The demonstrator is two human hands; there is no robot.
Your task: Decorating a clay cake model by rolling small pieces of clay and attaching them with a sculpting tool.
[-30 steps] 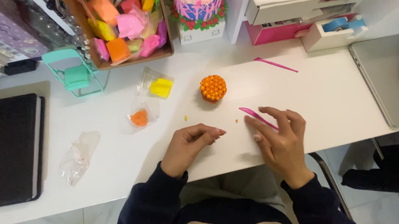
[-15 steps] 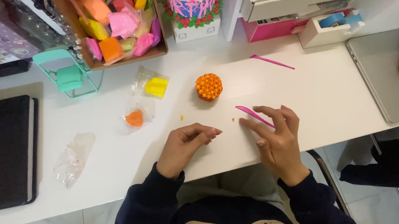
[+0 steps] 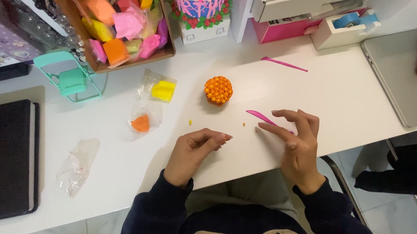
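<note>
From the head camera, your left hand (image 3: pixel 194 152) rests on the white desk (image 3: pixel 344 93) with fingers curled in and fingertips pinched together; whether they grip anything you cannot tell. Just past those fingertips lies a tiny orange bead (image 3: pixel 244 125). Your right hand (image 3: pixel 296 142) grasps a pink modelling tool (image 3: pixel 262 117), whose blade points away to its left. Beyond both hands sits the orange beaded ball (image 3: pixel 218 90).
</note>
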